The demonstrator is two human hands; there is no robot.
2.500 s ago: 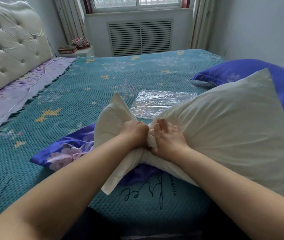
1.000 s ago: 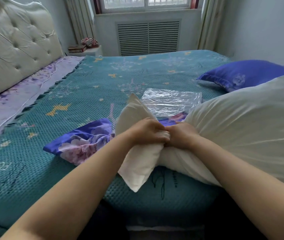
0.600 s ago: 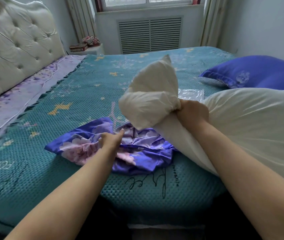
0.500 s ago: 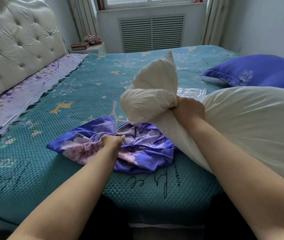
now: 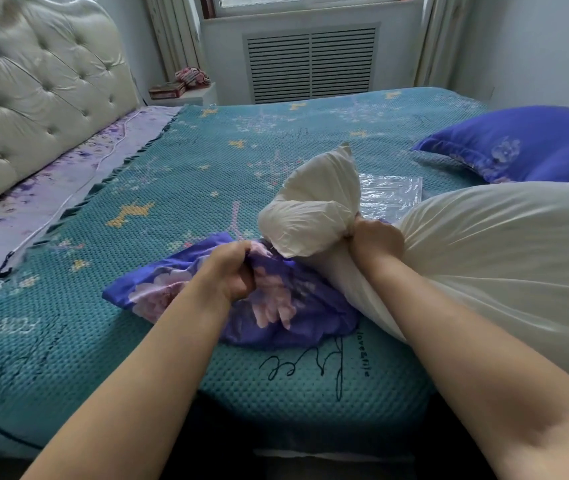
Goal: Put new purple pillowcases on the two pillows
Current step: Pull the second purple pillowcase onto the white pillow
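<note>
A bare white pillow [image 5: 490, 258] lies at the right of the bed, one end bunched and squeezed in my right hand [image 5: 374, 242]. The squeezed end sticks up above my fist. Just left of it a crumpled purple pillowcase [image 5: 286, 306] with pink flowers lies on the teal bedspread. My left hand [image 5: 232, 271] is closed on the pillowcase's upper edge and lifts a fold of it. A second pillow [image 5: 532, 147] in a purple case rests at the far right of the bed.
A clear plastic bag [image 5: 388, 194] lies flat behind the white pillow. The teal bedspread [image 5: 206, 174] covers the bed, with a tufted cream headboard [image 5: 33, 91] at the left. A bedside shelf with small items [image 5: 180, 88] stands below the window.
My left hand let go of the pillow's end, dropped to the purple pillowcase and closed on its edge. My right hand kept the bunched end and lifted it.
</note>
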